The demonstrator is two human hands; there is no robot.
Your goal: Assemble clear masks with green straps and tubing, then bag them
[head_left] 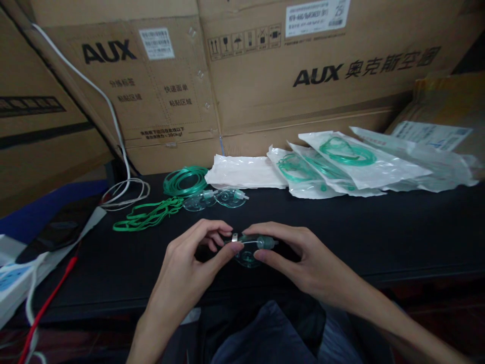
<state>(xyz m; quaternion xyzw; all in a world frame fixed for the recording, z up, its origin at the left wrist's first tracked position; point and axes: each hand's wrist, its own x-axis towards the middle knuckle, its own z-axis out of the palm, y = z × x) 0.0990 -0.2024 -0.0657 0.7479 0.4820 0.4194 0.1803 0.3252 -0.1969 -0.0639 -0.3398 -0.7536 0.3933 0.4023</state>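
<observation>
Close above the front of the black table, a clear green-tinted oxygen mask (248,259) is held between both hands. My right hand (303,250) is closed on it, thumb and fingers pinching either side near the pale green connector (267,242). With thumb and fingertips, my left hand (191,258) pinches at a small metal nose strip (235,237) on the mask's edge. Just beyond lie two more clear masks, one left (197,201) and one right (230,198). Beside them are green elastic straps (151,215) and coiled green tubing (185,181).
White packets with green tubing (348,154) lie along the back right, next to a flat white packet stack (244,172). Large cardboard boxes (257,96) wall off the rear. At left are a white cable (113,111), a dark phone-like slab (62,225) and a power strip (17,283).
</observation>
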